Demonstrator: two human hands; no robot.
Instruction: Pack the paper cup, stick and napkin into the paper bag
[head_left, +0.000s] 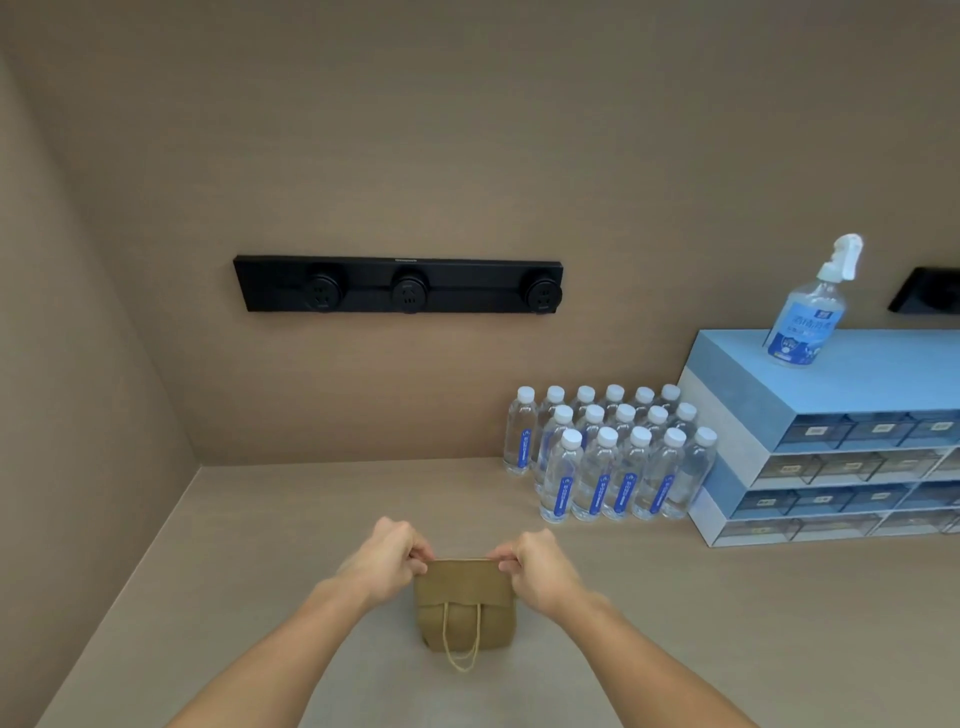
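Note:
A brown paper bag stands upright on the beige counter, near its front middle. The bag's top edge is pressed flat and closed, and a twine handle hangs down its near face. My left hand pinches the top edge at its left corner. My right hand pinches the same edge at its right corner. No paper cup, stick or napkin shows; the inside of the bag is hidden.
Several water bottles stand in rows at the back right. Beside them sits a blue drawer unit with a spray bottle on top. A black socket strip is fixed to the back wall. A side wall closes the left.

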